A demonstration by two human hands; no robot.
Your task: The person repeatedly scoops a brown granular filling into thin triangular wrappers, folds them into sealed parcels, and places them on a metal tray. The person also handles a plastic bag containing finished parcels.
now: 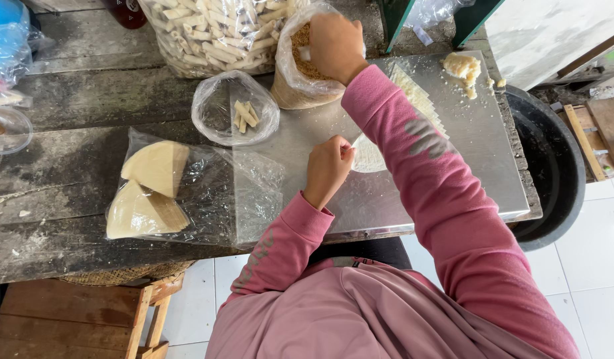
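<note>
A person in pink sleeves works at a steel sheet (453, 166) laid over a weathered wooden tabletop (74, 173), seen from above. The right hand (335, 45) is pushed into the mouth of a clear bag of brown crumbs (300, 83), fingers curled down around something pale and small; what it grips cannot be made out. The left hand (327, 167) is clenched into a loose fist, its fingertips pinching the near edge of a thin white round wrapper (368, 156) that lies flat on the steel. The wrapper sits just to the right of the left hand and under the right forearm, so the left hand is by far the nearer of the 2; the crumb bag stands beyond it, up and slightly left.

Past the wrapper, a row of cut white strips (420, 100) runs diagonally away toward the far right corner of the steel, its long axis pointing at a lump of pale dough (461, 66) there. Left of the crumb bag, a small open plastic bag (235, 110) holds a few short rolled sticks, lying mostly upright in the view. Behind both stands a big sack of rolled sticks (214, 30). Nearer the left edge, 2 folded wedges of wrappers (151, 189) rest inside clear plastic. A black tub (553, 166) stands on the tiled floor at right, and a wooden stool (74, 319) below left.
</note>
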